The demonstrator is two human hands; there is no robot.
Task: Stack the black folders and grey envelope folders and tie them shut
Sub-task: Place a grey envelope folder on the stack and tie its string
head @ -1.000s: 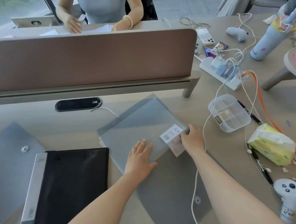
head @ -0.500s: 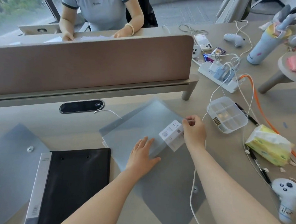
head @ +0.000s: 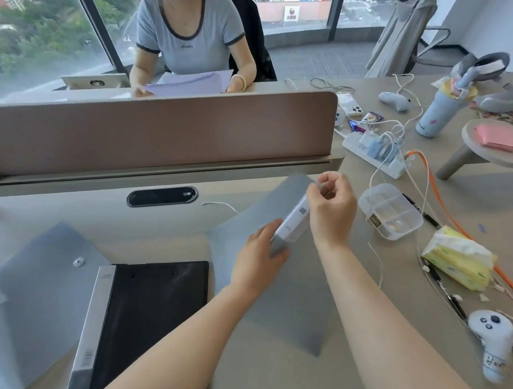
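Note:
A grey envelope folder (head: pixel 276 288) lies in the middle of the desk. One part of it, bearing a white label, is raised on edge. My right hand (head: pixel 332 208) pinches the upper corner of the raised part. My left hand (head: pixel 258 259) grips its lower end. A black folder (head: pixel 152 311) with a grey spine lies flat to the left, near the front edge. Under and beside it lies a second grey envelope folder (head: pixel 43 274) with a metal snap button.
A brown divider panel (head: pixel 157 134) runs across the desk, and a person sits behind it handling paper. To the right are a clear compartment box (head: pixel 390 214), a tissue pack (head: pixel 458 260), a white controller (head: pixel 492 338), a power strip (head: pixel 375 153) and loose cables.
The labelled part of the grey envelope folder went from lying flat under both hands to standing on edge between them. My right hand rose and my view tilted upward.

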